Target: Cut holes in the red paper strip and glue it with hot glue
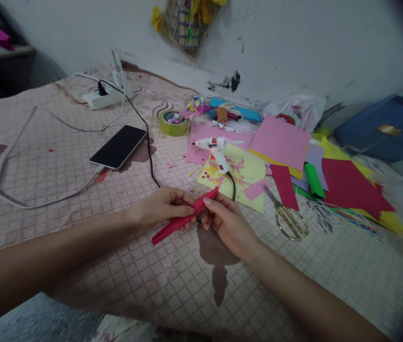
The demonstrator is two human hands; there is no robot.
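A narrow folded strip of red paper [167,230] slants between my hands, its lower left end sticking out free. My left hand [169,206] pinches it near the middle, thumb on top. Close to its upper right end, my right hand [225,218] grips it between thumb and fingers. Just beyond my hands, a white glue gun [217,149] with a small red light lies across pink and pale yellow paper [254,166] strewn with scraps. Gold-handled scissors [289,221] rest to the right of my right hand.
Left of centre lies a phone [119,146] with a white cable; a power strip [103,97] sits behind it. Green tape [173,124] stands near the middle. Coloured paper [347,183], white string [324,216] and a blue bag [387,126] are at the right.
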